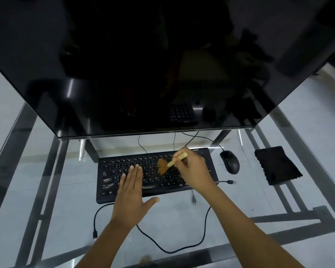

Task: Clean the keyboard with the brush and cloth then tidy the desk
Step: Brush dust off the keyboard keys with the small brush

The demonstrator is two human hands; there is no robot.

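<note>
A black keyboard (108, 167) lies on the glass desk (230, 206) in front of the monitor, with pale dusty smears on its lower left keys. My left hand (131, 194) rests flat on the keyboard's left half, fingers together and thumb out. My right hand (193, 169) grips a small brush (165, 165) by its light wooden handle; the brown bristles are blurred and touch the middle keys. A black cloth (277, 165) lies folded on the desk at the right, away from both hands.
A large dark monitor (153, 64) looms over the back of the desk. A black mouse (230, 161) sits between keyboard and cloth. A loose black cable (174, 246) loops across the front, and a USB plug (231, 182) lies right of the keyboard.
</note>
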